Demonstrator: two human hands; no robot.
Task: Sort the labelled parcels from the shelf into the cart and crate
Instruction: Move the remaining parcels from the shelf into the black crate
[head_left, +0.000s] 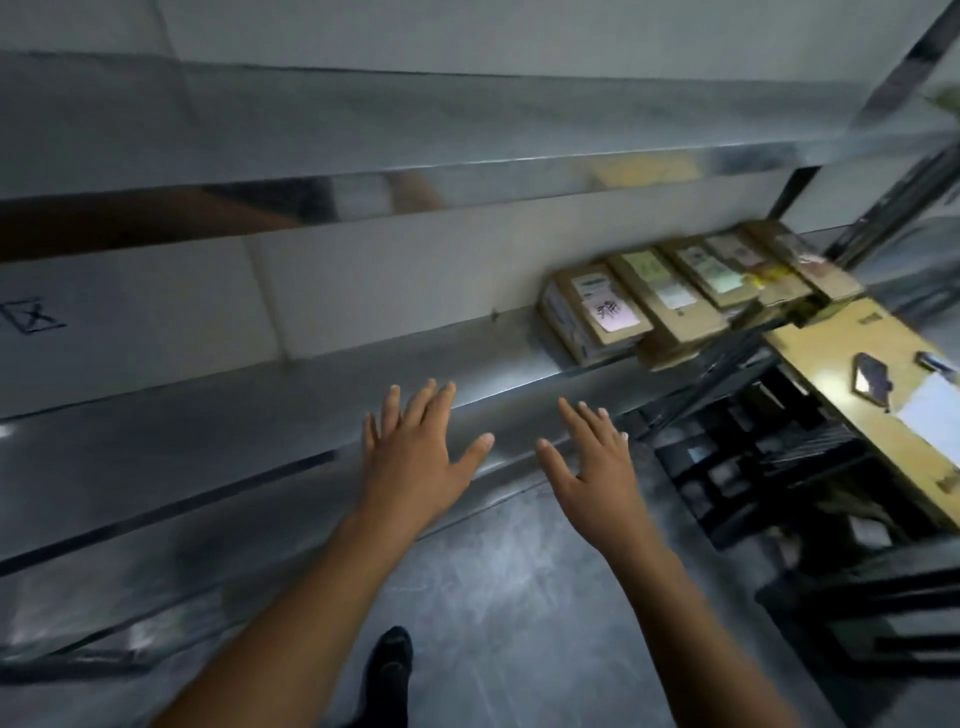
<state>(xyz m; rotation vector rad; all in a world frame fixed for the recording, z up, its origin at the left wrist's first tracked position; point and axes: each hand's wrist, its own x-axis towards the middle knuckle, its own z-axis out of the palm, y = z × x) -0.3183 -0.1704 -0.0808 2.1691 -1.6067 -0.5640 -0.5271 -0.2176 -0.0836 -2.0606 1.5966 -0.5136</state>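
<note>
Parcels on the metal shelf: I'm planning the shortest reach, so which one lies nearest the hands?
The leftmost brown cardboard parcel, with the pink handwritten label; the other parcels sit further right on the steel shelf, away from the right hand.

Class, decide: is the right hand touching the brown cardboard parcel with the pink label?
Apart. The head view shows bare steel shelf between the right hand and the brown cardboard parcel.

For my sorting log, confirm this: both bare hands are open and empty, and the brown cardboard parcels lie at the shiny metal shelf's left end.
Wrong end: the brown cardboard parcels lie at the right end of the shiny metal shelf, as the head view shows. The left hand and right hand are indeed open and empty.
</note>
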